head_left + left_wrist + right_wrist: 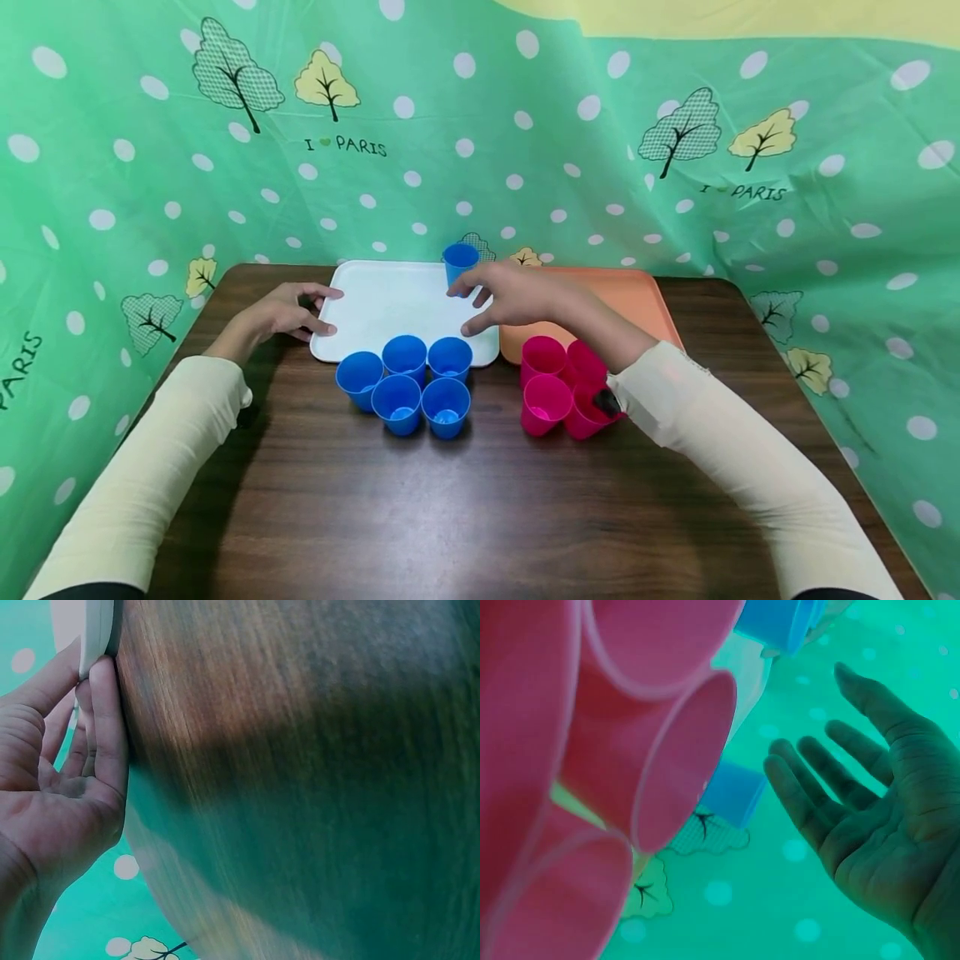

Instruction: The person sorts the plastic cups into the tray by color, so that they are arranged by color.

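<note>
My left hand (pixel 281 312) grips the left edge of a white tray (pixel 382 292). In the left wrist view, thumb and fingertips meet around the tray's rim (pixel 96 634). Over the tray's right part is my right hand (pixel 506 293), fingers loosely spread and nothing held, as its palm (pixel 892 840) also shows in the right wrist view. Just beyond its fingertips, a single blue cup (pixel 460 260) stands upright at the tray's far right corner, partly covered by the hand. Several more blue cups (pixel 401 406) stand upright in a cluster along the tray's near edge.
Beside the white tray on the right lies an orange tray (pixel 630 304), partly behind my right forearm. Several pink cups (pixel 546 404) are grouped at its near edge under that forearm. All rest on a brown wooden table (pixel 360 508) against a green dotted cloth (pixel 420 100).
</note>
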Demonstrator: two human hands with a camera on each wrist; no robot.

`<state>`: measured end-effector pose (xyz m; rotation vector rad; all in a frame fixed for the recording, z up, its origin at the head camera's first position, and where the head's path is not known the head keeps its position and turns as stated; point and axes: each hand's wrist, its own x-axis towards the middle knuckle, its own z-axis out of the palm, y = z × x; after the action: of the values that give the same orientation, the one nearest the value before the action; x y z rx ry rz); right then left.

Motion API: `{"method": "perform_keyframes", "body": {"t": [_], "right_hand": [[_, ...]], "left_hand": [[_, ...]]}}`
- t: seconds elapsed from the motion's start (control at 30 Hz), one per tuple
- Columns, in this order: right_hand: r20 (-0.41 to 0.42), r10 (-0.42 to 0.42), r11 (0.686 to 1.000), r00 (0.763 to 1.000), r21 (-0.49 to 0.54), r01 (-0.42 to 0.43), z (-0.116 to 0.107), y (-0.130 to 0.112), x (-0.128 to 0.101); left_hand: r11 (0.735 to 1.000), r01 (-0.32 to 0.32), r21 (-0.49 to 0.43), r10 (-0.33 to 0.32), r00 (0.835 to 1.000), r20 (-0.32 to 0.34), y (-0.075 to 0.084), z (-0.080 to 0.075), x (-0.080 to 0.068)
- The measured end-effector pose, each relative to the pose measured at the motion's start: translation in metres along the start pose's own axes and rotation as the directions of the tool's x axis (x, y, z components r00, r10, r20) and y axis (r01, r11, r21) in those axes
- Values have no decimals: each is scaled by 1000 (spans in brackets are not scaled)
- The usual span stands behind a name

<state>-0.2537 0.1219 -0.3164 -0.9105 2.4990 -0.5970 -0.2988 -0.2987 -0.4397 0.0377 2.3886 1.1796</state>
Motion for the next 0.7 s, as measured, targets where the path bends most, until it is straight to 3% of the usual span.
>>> {"method": "perform_keyframes", "body": {"t": [0.7], "right_hand": [[147, -74, 997, 986, 46, 68, 22, -12, -5]], "left_hand": [[1000, 3, -9, -3, 1000, 7, 1, -1, 1]]}}
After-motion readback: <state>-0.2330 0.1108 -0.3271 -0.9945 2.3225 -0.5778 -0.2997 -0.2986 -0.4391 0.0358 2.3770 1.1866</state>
